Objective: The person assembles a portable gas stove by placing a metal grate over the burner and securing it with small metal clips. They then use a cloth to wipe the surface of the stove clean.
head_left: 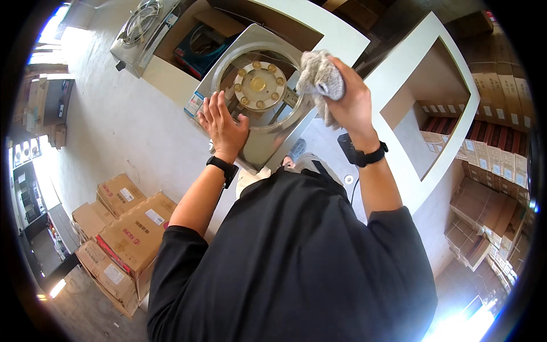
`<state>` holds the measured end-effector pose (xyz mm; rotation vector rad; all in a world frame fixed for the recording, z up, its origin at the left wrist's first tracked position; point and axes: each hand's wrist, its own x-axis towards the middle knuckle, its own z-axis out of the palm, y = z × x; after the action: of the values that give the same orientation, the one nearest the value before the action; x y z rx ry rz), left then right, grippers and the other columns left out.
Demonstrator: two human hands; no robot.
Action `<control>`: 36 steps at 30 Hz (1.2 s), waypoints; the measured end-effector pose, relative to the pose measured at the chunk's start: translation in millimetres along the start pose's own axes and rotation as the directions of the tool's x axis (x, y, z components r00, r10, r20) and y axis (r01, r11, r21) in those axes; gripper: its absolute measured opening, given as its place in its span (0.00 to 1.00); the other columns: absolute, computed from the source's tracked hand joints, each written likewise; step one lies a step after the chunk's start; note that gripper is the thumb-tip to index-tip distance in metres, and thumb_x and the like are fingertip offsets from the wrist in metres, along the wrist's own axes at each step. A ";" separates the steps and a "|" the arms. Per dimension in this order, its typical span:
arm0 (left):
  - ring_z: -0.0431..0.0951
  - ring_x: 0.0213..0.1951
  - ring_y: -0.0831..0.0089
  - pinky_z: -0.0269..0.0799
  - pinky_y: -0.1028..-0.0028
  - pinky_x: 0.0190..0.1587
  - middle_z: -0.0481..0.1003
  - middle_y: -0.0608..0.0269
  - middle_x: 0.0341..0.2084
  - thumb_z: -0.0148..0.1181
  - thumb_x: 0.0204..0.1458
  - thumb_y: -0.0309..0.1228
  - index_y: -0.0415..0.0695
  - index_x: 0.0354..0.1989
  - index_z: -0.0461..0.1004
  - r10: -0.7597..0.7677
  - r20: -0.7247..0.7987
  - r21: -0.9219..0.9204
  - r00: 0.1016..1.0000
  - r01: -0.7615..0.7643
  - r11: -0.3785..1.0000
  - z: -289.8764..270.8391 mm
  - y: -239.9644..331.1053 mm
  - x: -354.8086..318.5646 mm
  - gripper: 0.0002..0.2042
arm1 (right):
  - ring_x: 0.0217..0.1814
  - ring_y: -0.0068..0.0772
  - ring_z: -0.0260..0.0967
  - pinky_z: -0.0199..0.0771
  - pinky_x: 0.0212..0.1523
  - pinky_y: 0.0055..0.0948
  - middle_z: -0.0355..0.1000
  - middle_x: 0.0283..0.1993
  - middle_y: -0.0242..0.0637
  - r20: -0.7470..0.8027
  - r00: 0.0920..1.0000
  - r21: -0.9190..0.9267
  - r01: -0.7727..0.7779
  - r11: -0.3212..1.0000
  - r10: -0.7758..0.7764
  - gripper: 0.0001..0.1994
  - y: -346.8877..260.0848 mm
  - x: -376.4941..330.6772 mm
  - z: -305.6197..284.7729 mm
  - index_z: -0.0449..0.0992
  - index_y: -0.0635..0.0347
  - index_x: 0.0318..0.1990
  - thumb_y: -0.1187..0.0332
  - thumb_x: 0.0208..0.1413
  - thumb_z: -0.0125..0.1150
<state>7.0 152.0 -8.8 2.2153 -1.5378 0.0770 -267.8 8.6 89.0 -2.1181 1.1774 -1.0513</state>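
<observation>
Step in hand (judged): wiping-down of metal appliance [265, 145], which lies in front of the person, over white desk [347, 37]. L hand [227, 128]: palm down nr. appliance's L edge, fingers spread, grip holding nothing; prob. steadying. R hand [353, 102]: grip closed round bunched grey cloth [319, 74], at R side of round rim; exact cloth/rim contact can't be told. Burner disc [258, 84] w/ brass-coloured caps sits inside rim. Next move (judged) calls for light, even pressure along the curve, cloth kept bunched, L hand braced vs. any shift; loose cloth end could snag on caps.
</observation>
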 end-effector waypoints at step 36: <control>0.64 0.64 0.30 0.77 0.47 0.57 0.56 0.44 0.71 0.77 0.30 0.42 0.63 0.74 0.59 0.120 0.639 0.089 0.760 -0.229 0.969 -11.8 82.1 112.1 0.53 | 0.65 0.55 0.73 0.74 0.65 0.46 0.75 0.64 0.47 -0.381 0.655 -0.135 -0.738 0.662 0.653 0.41 163.7 -152.2 -34.1 0.68 0.51 0.70 0.65 0.43 0.74</control>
<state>-22.2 34.6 60.7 2.3453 -2.1568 -0.5689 -424.3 55.4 -67.3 -1.4212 2.1843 -0.8624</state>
